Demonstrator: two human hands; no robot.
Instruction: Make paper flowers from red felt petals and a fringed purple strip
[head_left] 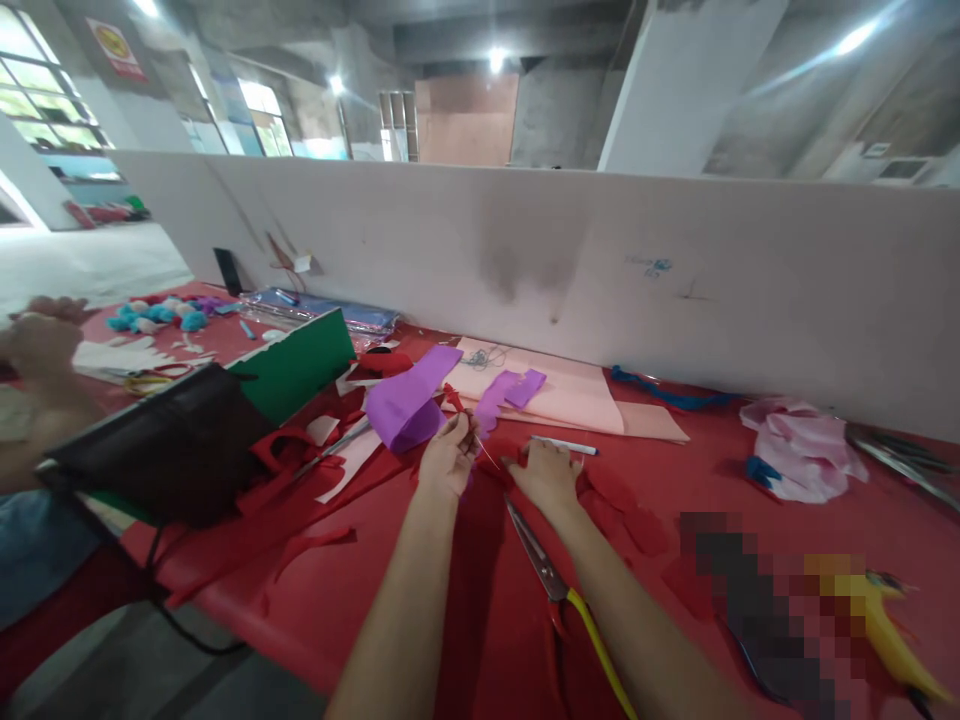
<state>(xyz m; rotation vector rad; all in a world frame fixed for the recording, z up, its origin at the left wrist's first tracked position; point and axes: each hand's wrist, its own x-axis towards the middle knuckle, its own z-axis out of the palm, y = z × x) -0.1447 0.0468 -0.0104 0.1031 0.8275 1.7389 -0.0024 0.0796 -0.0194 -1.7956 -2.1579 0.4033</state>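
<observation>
My left hand [448,458] is closed in a pinch on a small red paper piece on a thin stick [454,398], held just above the red table cover [390,560]. My right hand [549,474] lies on red paper scraps [622,505] beside it, fingers bent down on the paper. A thin wire [487,455] runs between the two hands. Yellow-handled scissors [551,575] lie on the table between my forearms. A curled purple paper sheet [409,400] sits just beyond my left hand.
Pink paper [570,395] and a white pen [564,445] lie behind my hands. A black bag [161,445] and green sheet [296,365] are left. Another person's hand [41,345] is far left. A yellow glue gun [881,620] and pink tissue [799,450] are right. A white partition [600,260] backs the table.
</observation>
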